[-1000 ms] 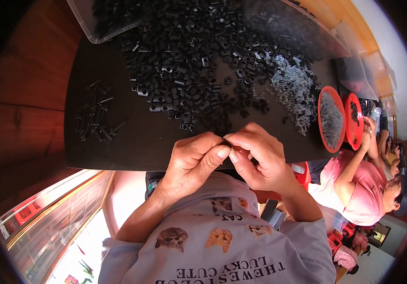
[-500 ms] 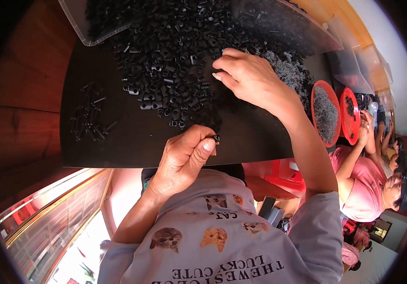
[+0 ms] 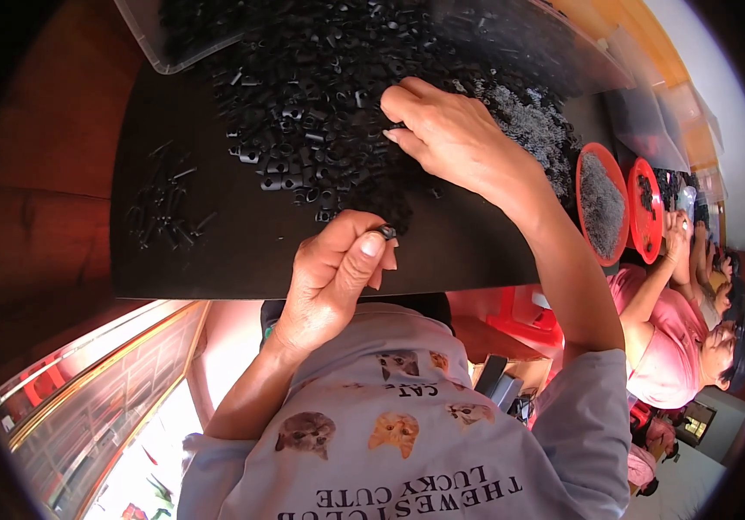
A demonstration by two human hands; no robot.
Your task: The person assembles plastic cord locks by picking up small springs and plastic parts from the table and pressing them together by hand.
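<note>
Left hand [image 3: 333,277] at the near edge of the black mat [image 3: 199,251], thumb and forefinger pinched shut on one small black part [image 3: 387,231], other fingers curled under. Right hand [image 3: 450,139] out over the heap of black parts [image 3: 312,113], palm down, fingers half bent with tips among the pieces; whether anything is already gripped there, impossible to tell.

For doing this well, probably: keep the pinched part steady and turned the same way, high enough off the mat to stay in sight. Pick with fingertips only, from the thin rim of the heap where single pieces lie apart, rather than digging into the thick middle. Take one piece at a time; lift clear before bringing the hands together.

Counts: two hands at work. One part in the left pinch. One heap of black parts, far too many to count. One heap of grey springs [image 3: 533,130] just right of it, likewise uncountable. One small cluster of black pins [image 3: 164,212] apart at the mat's left, perhaps a dozen or two, too small to number. Two red dishes [image 3: 593,251] on the right, side by side. One clear bin [image 3: 151,39] at the far edge. Another person's arm [image 3: 654,286] beyond the dishes.
</note>
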